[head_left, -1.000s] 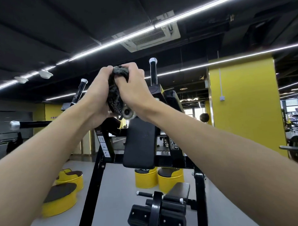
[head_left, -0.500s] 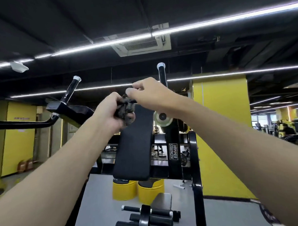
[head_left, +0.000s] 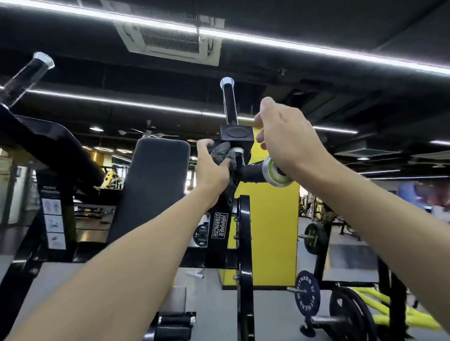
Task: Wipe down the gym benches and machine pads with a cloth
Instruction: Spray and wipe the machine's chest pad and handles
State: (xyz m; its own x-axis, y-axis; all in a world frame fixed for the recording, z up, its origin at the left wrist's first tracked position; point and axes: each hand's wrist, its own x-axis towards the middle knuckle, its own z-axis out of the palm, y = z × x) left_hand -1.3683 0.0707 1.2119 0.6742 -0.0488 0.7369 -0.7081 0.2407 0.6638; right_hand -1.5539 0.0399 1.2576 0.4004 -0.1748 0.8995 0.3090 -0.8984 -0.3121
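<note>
your left hand (head_left: 211, 170), fingers gripping dark cloth (head_left: 222, 151) on machine handle (head_left: 249, 173) beside black pad (head_left: 155, 178), right hand (head_left: 281, 137) above handle, fingers loose, holding nothing

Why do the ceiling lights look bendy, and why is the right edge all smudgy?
Head view: the wide-angle lens bows the long white ceiling light strips; same view, motion blur smears the far right edge, while the left hand gripping the dark crumpled cloth looks sharp.
</note>
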